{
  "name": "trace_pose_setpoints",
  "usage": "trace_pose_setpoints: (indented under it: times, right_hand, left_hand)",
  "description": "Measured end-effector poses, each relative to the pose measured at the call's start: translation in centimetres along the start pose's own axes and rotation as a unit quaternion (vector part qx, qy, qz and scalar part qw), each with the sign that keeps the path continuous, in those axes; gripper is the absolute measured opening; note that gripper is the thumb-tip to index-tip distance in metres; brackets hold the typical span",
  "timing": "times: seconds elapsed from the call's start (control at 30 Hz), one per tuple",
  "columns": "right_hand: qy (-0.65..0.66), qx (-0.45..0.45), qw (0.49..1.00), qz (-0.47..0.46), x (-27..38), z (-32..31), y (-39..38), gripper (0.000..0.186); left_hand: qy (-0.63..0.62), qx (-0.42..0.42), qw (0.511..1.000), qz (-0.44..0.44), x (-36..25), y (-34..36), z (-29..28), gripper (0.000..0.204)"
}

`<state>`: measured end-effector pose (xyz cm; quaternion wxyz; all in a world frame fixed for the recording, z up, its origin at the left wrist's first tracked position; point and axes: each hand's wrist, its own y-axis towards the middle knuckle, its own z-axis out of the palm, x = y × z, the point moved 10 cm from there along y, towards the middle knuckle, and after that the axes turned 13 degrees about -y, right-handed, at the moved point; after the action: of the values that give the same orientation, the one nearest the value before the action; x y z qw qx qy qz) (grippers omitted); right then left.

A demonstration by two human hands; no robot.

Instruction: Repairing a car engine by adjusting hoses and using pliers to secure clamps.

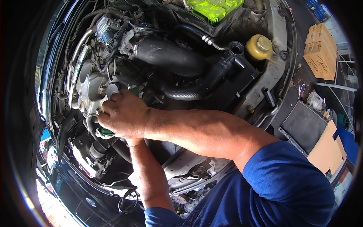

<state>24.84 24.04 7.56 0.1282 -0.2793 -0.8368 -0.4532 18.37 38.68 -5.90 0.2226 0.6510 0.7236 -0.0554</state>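
Observation:
My right hand reaches across the engine bay, its fingers curled down over the grey metal engine part at the left. What they close on is hidden from above. Below the right hand my left wrist comes up, and the left hand itself is covered by the right. A bit of green and white cloth-like material shows under the right hand's near edge, and a green patch sticks out on its far side. Just beyond the knuckles is a round silver disc-shaped part.
A thick black intake duct and a ribbed hose lie beyond my right forearm. A yellow reservoir and a bright green cover sit farther off. The car body's metal edge curves round the bay. Cardboard boxes stand outside, right.

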Motion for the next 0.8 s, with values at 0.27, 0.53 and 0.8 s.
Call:
trace_pose_setpoints:
  times: [0.27, 0.53, 0.8]
  right_hand:
    - [0.004, -0.03, 0.999, 0.013, -0.7, -1.2, -0.1, 0.018]
    - [0.02, 0.017, 0.998, 0.055, -2.1, -1.4, 0.4, 0.031]
    - [0.065, 0.042, 0.996, 0.05, -3.0, -2.1, 0.6, 0.06]
  left_hand:
    - [-0.037, 0.01, 0.999, -0.008, -1.6, -0.9, 0.5, 0.059]
    - [-0.066, 0.025, 0.997, -0.014, -4.0, -1.7, 0.4, 0.062]
    - [-0.094, 0.04, 0.995, -0.01, -7.5, -1.6, 0.2, 0.065]
